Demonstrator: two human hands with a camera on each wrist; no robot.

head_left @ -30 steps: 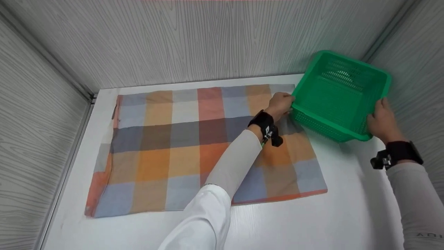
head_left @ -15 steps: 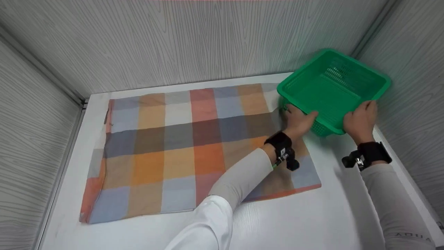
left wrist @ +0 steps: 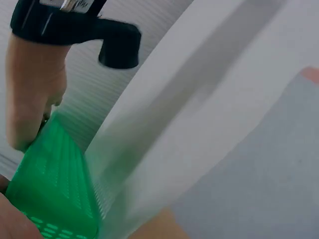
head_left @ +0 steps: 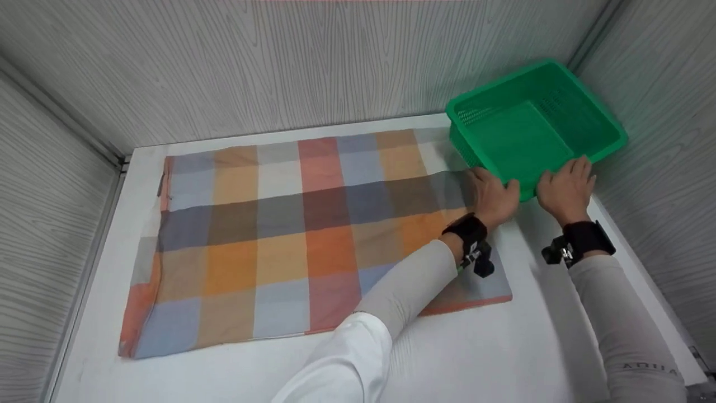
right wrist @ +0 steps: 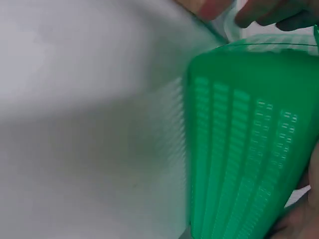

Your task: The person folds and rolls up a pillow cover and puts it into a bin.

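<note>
A: Where are the hands?
B: Both at the near wall of the green basket [head_left: 531,131]: left hand [head_left: 495,196] at its near-left corner, right hand [head_left: 565,187] just beside it.
A: Arms?
B: Both forearms stretched forward, a black band on each wrist.
</note>
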